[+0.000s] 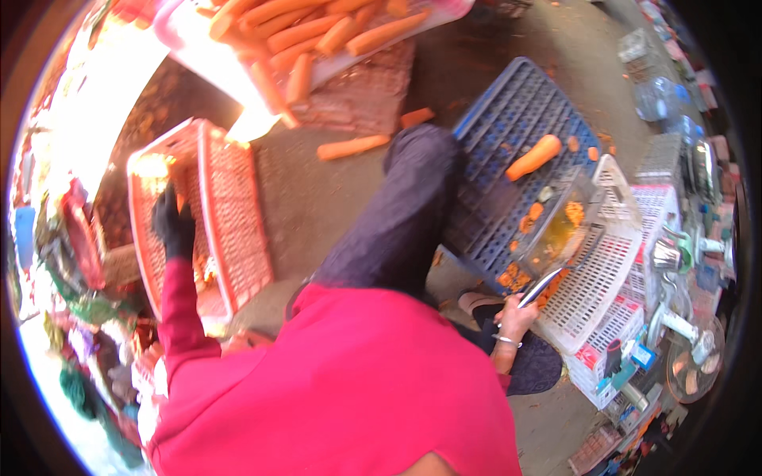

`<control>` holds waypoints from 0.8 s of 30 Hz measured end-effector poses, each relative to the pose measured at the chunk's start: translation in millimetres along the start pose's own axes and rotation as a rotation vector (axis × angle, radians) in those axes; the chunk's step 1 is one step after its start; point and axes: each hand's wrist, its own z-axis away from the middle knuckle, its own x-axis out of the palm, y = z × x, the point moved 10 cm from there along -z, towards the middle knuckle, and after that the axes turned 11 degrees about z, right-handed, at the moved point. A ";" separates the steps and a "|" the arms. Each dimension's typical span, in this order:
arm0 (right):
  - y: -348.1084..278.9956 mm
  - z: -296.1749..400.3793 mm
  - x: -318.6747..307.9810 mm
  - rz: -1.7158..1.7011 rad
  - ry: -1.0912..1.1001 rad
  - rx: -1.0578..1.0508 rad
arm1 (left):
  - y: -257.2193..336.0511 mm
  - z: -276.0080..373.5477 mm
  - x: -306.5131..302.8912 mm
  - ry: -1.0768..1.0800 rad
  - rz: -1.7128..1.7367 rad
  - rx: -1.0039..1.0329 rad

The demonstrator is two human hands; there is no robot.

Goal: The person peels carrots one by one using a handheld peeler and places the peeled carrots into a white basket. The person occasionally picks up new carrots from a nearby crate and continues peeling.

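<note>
My left hand (pixel 173 221), in a dark glove, reaches into a pink plastic crate (pixel 235 220) on the left. An orange bit shows at its fingers; whether it is gripped I cannot tell. My right hand (pixel 517 316), bare with a bracelet at the wrist, grips the handle of a slim metal tool (pixel 540 288); its type is unclear. The tool points towards a clear plastic tub (pixel 550 229) holding yellowish liquid and orange pieces. Beneath the tub lies an upturned blue plastic crate (pixel 506 119) with a peeled carrot (pixel 534 157) and carrot slices (pixel 513 276) on it.
A pink tub (pixel 172 30) heaped with carrots (pixel 309 33) stands ahead on a reddish crate (pixel 363 89). One carrot (pixel 352 147) lies on the ground. White plastic baskets (pixel 595 291) flank the right side, with water bottles (pixel 658 98) and clutter beyond. My bent knee (pixel 422 152) rises between the crates.
</note>
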 end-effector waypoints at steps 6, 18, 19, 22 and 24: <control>-37.2 -1.1 -13.1 0.126 0.121 -0.171 | 102.0 59.1 211.4 -0.320 0.202 0.062; -14.2 18.7 -10.0 0.026 0.055 0.144 | 185.8 -16.3 524.8 -0.801 -0.178 0.090; -22.8 30.6 -10.1 0.014 0.073 0.170 | 195.2 -11.5 534.2 -0.854 -0.162 0.107; -11.2 25.0 -10.2 0.023 0.070 0.182 | 203.8 -1.0 526.0 -0.960 -0.107 0.100; -4.0 13.4 -6.0 0.028 0.040 0.156 | 195.7 17.0 506.0 -1.040 -0.046 0.047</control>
